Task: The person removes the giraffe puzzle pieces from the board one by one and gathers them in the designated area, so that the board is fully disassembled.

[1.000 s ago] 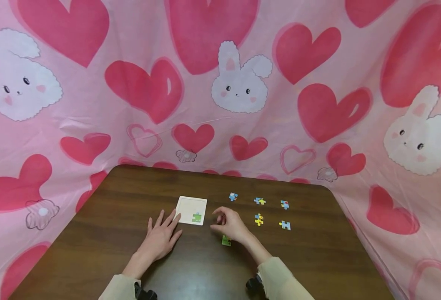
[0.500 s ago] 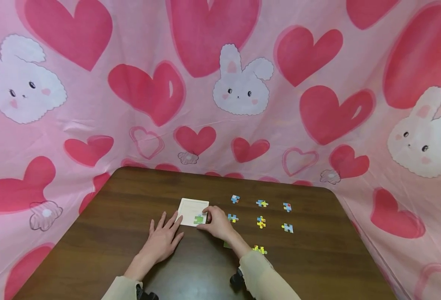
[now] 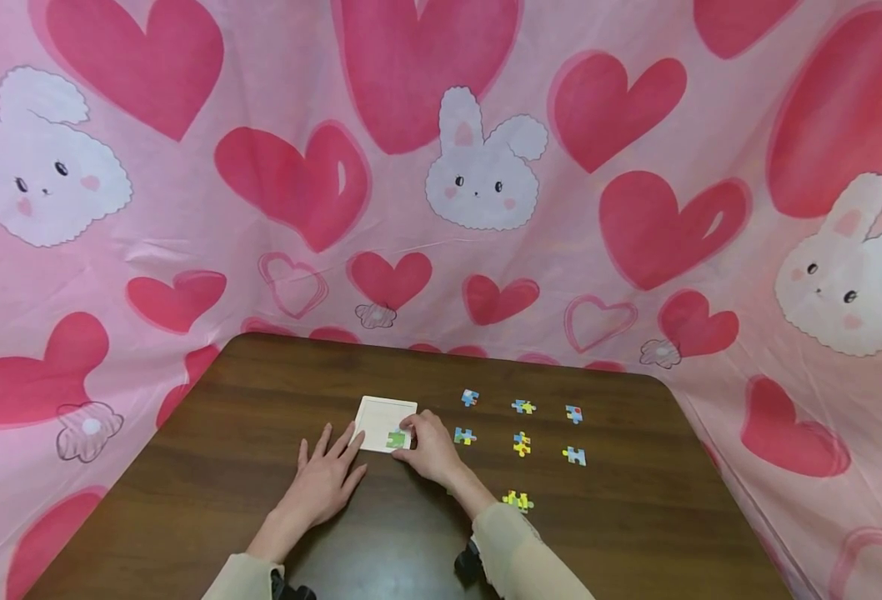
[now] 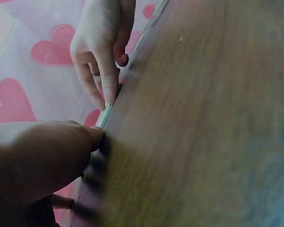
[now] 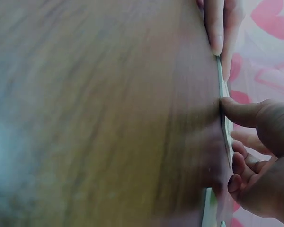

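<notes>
A small white square puzzle tray (image 3: 372, 417) lies on the dark wooden table (image 3: 261, 392). Inside its near right corner sits a green jigsaw piece (image 3: 395, 440). My left hand (image 3: 327, 483) lies spread with its fingertips on the tray's left edge. At the opposite corner my right hand (image 3: 436, 450) grips the tray, thumb at the near edge and index finger beside the green piece. In the left wrist view the right hand (image 4: 102, 45) reaches down to the thin tray edge, across from the left thumb. The right wrist view shows the right thumb (image 5: 244, 112) against that same edge.
Right of the tray, several loose jigsaw pieces lie spaced in rows, among them a blue-green piece (image 3: 465, 436), a yellow-blue piece (image 3: 522, 444) and a yellow piece (image 3: 518, 501). Behind the table hangs a pink curtain (image 3: 403, 208) with hearts and rabbits.
My right hand has moved left from above the table onto the tray's right corner. Its forearm now covers a green piece seen earlier. My left hand has stayed at the tray's left edge.
</notes>
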`<state>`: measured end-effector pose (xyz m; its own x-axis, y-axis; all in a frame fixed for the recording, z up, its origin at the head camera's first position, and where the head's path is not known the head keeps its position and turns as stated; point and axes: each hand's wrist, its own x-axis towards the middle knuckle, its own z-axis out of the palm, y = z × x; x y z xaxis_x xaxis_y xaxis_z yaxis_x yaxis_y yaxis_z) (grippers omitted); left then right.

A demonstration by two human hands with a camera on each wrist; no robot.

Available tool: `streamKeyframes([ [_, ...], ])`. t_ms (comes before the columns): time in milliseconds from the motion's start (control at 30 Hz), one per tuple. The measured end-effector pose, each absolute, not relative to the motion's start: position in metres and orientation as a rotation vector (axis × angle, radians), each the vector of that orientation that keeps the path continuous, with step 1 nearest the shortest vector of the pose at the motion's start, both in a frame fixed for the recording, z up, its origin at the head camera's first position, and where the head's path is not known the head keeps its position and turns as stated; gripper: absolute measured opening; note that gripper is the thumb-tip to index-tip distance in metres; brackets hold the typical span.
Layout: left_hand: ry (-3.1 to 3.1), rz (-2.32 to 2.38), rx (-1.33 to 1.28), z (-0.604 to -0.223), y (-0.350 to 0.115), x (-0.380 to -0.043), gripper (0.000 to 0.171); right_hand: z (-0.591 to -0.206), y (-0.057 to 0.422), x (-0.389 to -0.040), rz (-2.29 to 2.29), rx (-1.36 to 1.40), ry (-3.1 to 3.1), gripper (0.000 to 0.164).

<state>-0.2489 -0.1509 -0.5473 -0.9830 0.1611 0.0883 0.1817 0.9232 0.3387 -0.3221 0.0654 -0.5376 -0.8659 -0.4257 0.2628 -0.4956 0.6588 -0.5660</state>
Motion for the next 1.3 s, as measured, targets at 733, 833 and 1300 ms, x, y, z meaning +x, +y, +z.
streamKeyframes([
  [733,-3.042,-0.552,-0.26,-0.5487,-0.151,-0.2489,0.058,-0.5385,0.0584,-0.3208,1.059,0.691,-2.844,0.044],
  [833,-3.039,-0.554,-0.261,-0.5492,-0.1511,-0.2488,0.058,-0.5395,0.0583,-0.3206,1.081,0.695,-2.829,0.044],
  [1300,-3.04,-0.539,-0.262,-0.5483,-0.1515,-0.25,0.059,-0.5392,0.0589,-0.3202,1.184,0.743,-2.739,0.047],
])
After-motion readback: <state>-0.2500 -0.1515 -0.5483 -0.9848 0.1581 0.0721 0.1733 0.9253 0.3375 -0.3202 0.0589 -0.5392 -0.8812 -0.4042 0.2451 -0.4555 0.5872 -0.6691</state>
